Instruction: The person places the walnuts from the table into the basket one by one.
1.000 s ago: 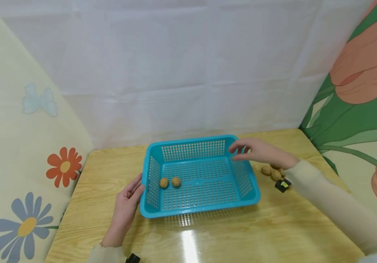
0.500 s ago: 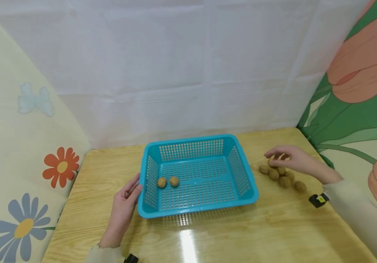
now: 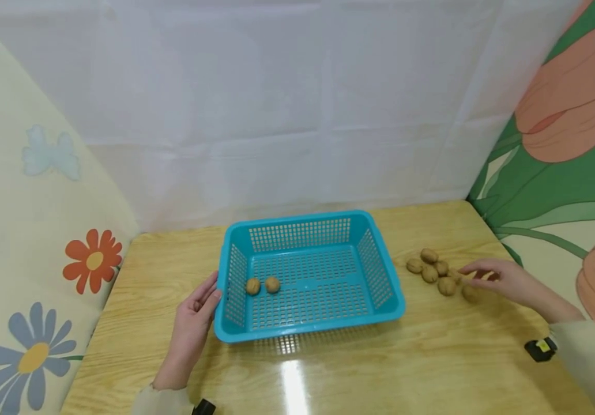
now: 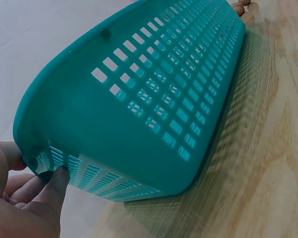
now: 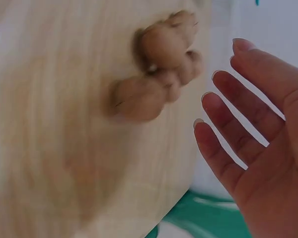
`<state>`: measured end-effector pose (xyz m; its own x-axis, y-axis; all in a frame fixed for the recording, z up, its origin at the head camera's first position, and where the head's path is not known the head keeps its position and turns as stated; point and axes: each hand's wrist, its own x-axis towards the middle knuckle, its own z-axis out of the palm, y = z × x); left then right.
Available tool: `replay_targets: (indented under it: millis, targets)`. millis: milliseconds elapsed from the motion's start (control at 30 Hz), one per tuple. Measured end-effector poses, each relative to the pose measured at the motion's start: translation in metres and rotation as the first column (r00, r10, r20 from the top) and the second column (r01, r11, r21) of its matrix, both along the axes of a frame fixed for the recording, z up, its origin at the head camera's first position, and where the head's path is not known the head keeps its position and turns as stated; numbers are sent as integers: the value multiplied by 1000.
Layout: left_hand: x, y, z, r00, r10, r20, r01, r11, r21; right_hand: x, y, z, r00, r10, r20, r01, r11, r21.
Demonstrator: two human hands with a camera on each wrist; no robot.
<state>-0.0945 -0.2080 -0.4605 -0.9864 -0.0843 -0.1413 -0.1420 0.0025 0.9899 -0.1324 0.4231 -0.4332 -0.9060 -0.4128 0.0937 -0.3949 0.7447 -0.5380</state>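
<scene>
A blue perforated plastic basket [image 3: 310, 328] stands on the table, with two walnuts [image 3: 272, 285] lying near its left end. My left hand [image 3: 191, 323] grips the basket's left rim; in the left wrist view its thumb and fingers [image 4: 52, 191] are at the rim and the wall below it. To the right of the basket lies a loose group of walnuts [image 3: 429, 274]. Over the right side of that group is my right hand [image 3: 507, 280], its fingertips overlapping the walnuts from the head. Seen from the right wrist, that hand's fingers [image 5: 238, 111] are spread and hold nothing.
The wooden table [image 3: 360, 374] runs back to a white cloth wall [image 3: 256, 115]. Flower-printed cloths [image 3: 588, 196] hang at both sides. Black wrist devices [image 3: 540, 349] sit by both sleeves.
My right hand has moved from over the basket's right end out to the right, passing over the walnuts to their right side. The left hand has stayed on the rim.
</scene>
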Motion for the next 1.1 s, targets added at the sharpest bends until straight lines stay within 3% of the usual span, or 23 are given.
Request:
replay_targets:
  millis: [200,500,767,1100]
  targets:
    - [1,-1,1,1000,0,-9,0,1000,4,11,26,-21,996,0,87,6,998,-67]
    - [0,0,0,1000,14,-15,-14,1000,6,14,32,-40,996,-9,89,17,996,-85]
    - [0,2,0,1000,8,-11,-8,1000,0,13,25,-42,981,-96,168,97,995,-1]
    - [0,0,-2,1000,-1,-8,1,1000,-4,11,15,-31,979,-145,145,146,989,4]
